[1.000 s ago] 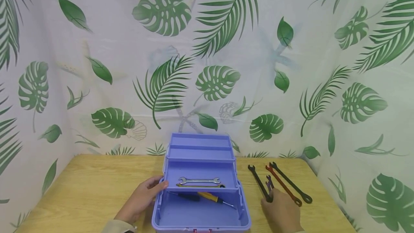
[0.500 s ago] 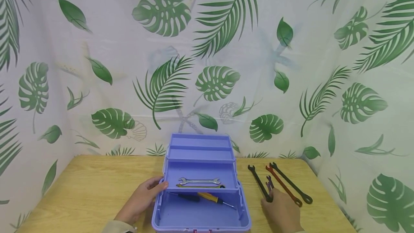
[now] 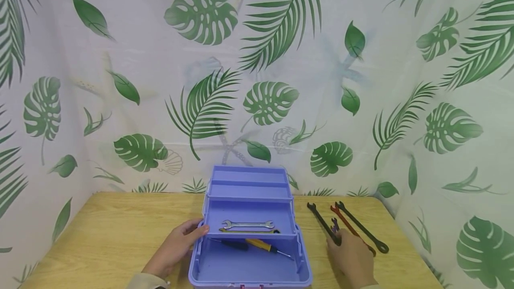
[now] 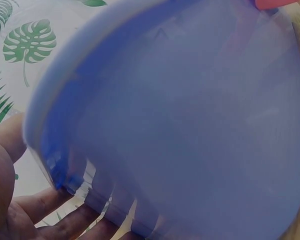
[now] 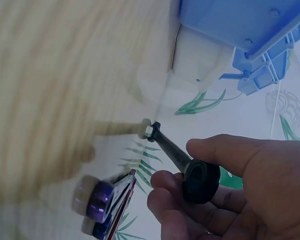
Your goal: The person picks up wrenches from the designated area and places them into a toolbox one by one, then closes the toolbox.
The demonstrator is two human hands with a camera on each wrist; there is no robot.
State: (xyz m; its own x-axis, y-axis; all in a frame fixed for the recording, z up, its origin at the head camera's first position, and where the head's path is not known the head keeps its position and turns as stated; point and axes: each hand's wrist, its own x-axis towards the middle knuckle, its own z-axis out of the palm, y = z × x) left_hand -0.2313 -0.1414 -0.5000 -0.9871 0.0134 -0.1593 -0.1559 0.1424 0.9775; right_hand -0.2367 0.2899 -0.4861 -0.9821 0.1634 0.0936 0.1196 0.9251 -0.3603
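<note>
- The step in hand appeared to be picking a wrench off the table (image 3: 132,231) while the toolbox (image 3: 249,269) was held steady.
- The right hand (image 3: 353,258) gripped the black wrench (image 3: 323,222) near its ring end, thumb against fingers; the open end pointed toward the table's far edge. Whether it was fully clear of the wood could not be told.
- The left hand (image 3: 172,246) held the toolbox's left side, thumb on the front corner of the lower tray (image 3: 249,212).
- The next move probably called for raising the wrench past its neighbours and bringing it left over the toolbox rim, with the left hand staying put.
- The toolbox stood at the table's near edge: smooth periwinkle plastic, rounded corners, stepped trays, a red latch (image 3: 250,286) in front.
- The lower tray carried a shiny silver wrench (image 3: 248,225) and a slim yellow wrench (image 3: 245,231); below lay a yellow-handled screwdriver (image 3: 259,244) and a black-handled one (image 3: 234,245).
- Toward the table's right edge slanted a glossy red wrench (image 3: 347,224) and a long dark wrench (image 3: 363,228); a small purple wrench (image 3: 334,225) showed partly, beside the right hand.
</note>
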